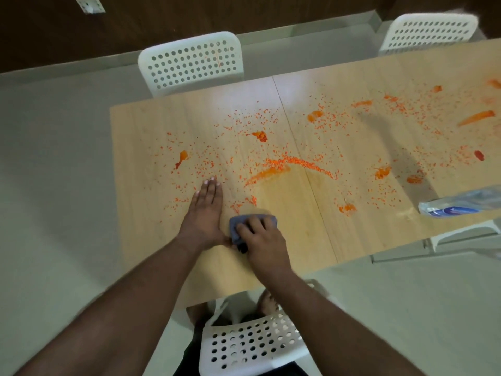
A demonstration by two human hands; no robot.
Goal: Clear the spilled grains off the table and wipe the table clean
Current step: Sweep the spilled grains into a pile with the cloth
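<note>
Left hand (207, 206) flat, fingers straight, on table (141, 147) near front edge. Right hand (260, 240) clamps grey cloth (235, 226) beside it. Orange grains (298, 161) and smears scattered mid-table to right edge; plastic bag (458, 203) at right front edge; white chairs (189, 62) around.

This looks like a plain dining or canteen-style room, perhaps in a home or a shared eating area; the wide view leaves that unsettled. A long light-wood table (151, 137) made of joined sections stands on a pale smooth floor (54, 164). White perforated plastic chairs (191, 62) are drawn up on both sides. Behind runs a dark wood-panelled wall (168, 17) with a pale skirting strip and a white wall socket (90, 4).
</note>
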